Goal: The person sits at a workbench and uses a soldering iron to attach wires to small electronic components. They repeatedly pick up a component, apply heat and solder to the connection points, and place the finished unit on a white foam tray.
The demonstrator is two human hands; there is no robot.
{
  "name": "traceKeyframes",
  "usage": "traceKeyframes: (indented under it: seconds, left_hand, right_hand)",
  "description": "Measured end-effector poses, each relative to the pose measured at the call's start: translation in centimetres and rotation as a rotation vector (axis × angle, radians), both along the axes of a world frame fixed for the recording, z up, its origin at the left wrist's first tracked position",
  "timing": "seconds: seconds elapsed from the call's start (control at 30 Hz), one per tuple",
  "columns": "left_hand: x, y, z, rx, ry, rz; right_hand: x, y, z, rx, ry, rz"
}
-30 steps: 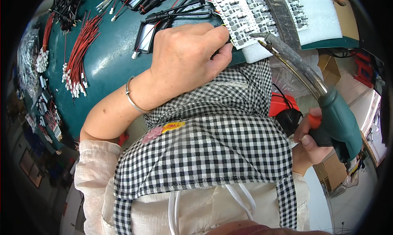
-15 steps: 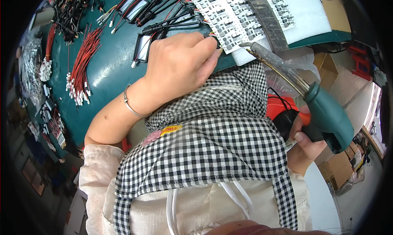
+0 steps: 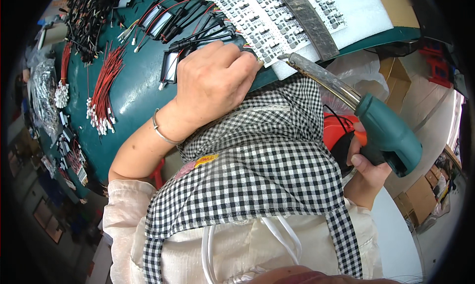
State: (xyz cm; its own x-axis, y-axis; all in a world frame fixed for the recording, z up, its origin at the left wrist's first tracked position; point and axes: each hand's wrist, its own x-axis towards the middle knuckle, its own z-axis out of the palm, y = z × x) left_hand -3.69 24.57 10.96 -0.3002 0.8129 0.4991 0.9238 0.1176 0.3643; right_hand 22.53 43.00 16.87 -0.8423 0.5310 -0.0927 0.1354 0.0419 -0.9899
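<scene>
My right hand [image 3: 367,167] is wrapped round the grip of a green soldering gun [image 3: 388,133] with an orange trigger. Its long metal barrel points up and left, and the dark tip is close to the near corner of a white circuit board panel [image 3: 267,29]. At that same corner my left hand [image 3: 215,81] is closed, knuckles up, with thumb and fingertips by the panel's edge. Whatever its fingers pinch is hidden. Coloured wire ends and black cables [image 3: 205,39] run along the panel's left edge, beyond this hand.
A dark metal bar [image 3: 309,24] lies across the panel, which rests on white foam [image 3: 368,16]. Red wire bundles with white connectors [image 3: 106,88], black cables [image 3: 86,24] and small black-framed parts [image 3: 169,66] lie on the green table [image 3: 136,86]. Cardboard boxes [image 3: 418,200] stand at right.
The whole view has turned slightly, so the panel sits a little further left. Both hands and the soldering gun keep nearly the same places relative to the panel.
</scene>
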Motion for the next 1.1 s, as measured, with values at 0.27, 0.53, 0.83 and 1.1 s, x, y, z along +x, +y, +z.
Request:
traceKeyframes:
  seconds: [0.27,0.53,0.83,1.1]
  left_hand:
    - [0.3,0.1,-0.4,0.036,-0.088,0.064]
    - [0.3,0.1,-0.4,0.041,-0.131,0.076]
    - [0.2,0.2,-0.6,0.066,-0.151,0.070]
    - [0.2,0.2,-0.7,0.066,-0.122,0.069]
  right_hand:
    - [0.5,0.1,-0.5,0.024,-0.019,0.080]
    - [-0.2,-0.4,0.1,0.017,-0.132,0.016]
    - [0.0,-0.4,-0.9,0.129,-0.123,0.133]
    - [-0.8,-1.1,0.2,0.236,-0.227,0.036]
